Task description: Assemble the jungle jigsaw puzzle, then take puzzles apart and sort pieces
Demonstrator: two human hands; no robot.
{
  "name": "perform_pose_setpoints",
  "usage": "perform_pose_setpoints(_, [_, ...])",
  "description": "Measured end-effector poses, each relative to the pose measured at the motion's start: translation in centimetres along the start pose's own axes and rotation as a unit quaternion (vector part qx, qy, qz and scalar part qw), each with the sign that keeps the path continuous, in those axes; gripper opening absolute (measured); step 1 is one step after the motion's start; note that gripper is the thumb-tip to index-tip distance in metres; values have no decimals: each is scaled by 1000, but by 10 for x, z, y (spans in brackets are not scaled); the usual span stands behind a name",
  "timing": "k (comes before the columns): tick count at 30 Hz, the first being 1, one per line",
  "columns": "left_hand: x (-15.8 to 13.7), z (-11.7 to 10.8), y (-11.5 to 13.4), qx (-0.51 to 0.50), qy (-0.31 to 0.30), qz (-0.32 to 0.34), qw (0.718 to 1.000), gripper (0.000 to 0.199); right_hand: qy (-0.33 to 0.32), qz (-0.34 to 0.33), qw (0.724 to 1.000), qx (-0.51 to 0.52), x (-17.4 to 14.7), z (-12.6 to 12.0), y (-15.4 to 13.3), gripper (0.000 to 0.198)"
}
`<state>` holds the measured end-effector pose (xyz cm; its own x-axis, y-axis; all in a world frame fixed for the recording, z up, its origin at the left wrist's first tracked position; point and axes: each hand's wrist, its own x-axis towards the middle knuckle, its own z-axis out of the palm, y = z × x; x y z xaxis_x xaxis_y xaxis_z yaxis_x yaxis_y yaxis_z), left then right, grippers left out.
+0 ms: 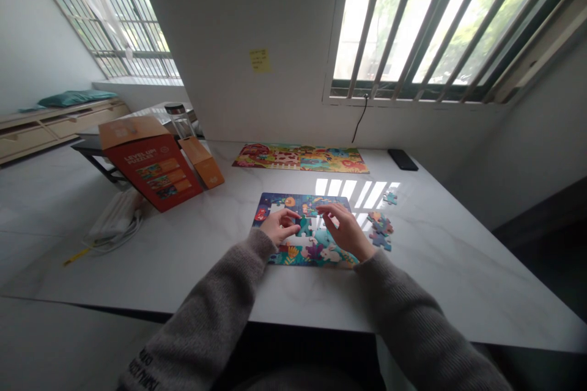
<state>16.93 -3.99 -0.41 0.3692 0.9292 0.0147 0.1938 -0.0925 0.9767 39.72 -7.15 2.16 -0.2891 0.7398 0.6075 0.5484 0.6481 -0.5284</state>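
Observation:
A partly assembled jigsaw puzzle with an underwater scene lies in front of me, with pale gaps near its middle. My left hand is over its left part, thumb and index finger closed at the edge of a dark teal puzzle piece. Over the right part is my right hand, its fingers curved and a little apart, with nothing visible in them. The hands hide parts of the picture. Loose puzzle pieces lie in a small pile right of the puzzle, and a separate teal piece sits behind them.
Behind the puzzle lies a long, colourful animal puzzle. A black phone is at the back right. On the left stand a red and orange puzzle box, an orange carton and a white power strip with its cable.

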Motion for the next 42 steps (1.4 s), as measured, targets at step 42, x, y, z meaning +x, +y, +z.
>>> perform_pose_setpoints(42, [47,49,14,389,29,20,921,22,-124,41,982,-141,-26,-13,42,26])
